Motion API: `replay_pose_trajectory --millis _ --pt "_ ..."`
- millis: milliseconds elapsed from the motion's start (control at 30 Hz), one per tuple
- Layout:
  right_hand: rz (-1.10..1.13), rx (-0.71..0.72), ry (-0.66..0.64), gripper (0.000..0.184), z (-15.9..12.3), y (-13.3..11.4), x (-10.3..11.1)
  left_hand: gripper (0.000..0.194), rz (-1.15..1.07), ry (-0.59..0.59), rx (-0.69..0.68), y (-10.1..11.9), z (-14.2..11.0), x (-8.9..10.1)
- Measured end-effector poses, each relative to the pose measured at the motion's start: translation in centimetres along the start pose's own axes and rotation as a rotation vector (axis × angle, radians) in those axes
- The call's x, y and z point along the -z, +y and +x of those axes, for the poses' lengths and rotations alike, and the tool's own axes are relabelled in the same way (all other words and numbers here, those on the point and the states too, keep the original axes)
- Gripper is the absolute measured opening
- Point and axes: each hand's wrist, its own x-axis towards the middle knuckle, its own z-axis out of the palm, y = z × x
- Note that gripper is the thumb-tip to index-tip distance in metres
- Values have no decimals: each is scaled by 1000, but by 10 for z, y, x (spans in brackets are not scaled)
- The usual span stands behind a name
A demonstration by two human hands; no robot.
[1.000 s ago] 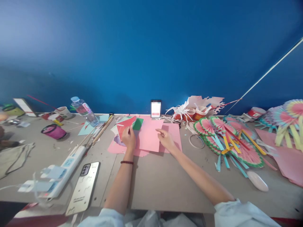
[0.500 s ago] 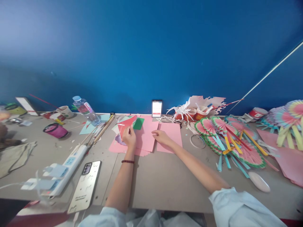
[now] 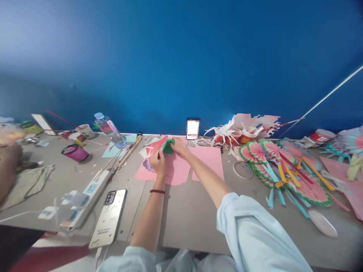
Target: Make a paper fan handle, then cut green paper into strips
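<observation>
Bench (image 3: pixel 193 215) grey, wall (image 3: pixel 181 68) deep blue. Nr back edge, ctr: red sheet (image 3: pixel 155 143) w/ wht lines, plain grn sheet (image 3: pixel 168 147), plain pink sheets (image 3: pixel 208 160). Back edge, L: bottle (image 3: pixel 107 127) w/ lt-blue cap, pink label, wht lettering. L end: magenta cup (image 3: pixel 75 153), blk rim. Front edge, L: silvery phone (image 3: pixel 109 219), blk squiggles. R end: pink fans (image 3: pixel 309 187), grn edging, yel + lt-blue strips (image 3: pixel 270 198).

Both forearms reach forward, their bent-fingered hands (image 3: pixel 168 153) close together.
</observation>
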Motion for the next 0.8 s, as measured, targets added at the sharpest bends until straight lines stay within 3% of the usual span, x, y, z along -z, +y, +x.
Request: replay_pose_trajectory --millis 167,333,800 --pt "-52 -92 48 50 15 -11 -15 33 -31 23 7 1 -1 0" --pt "-73 -148 109 55 14 -21 -26 36 -47 30 -23 2 -1 1" --pt "20 -128 86 29 12 -25 -18 40 -39 10 3 5 0 3"
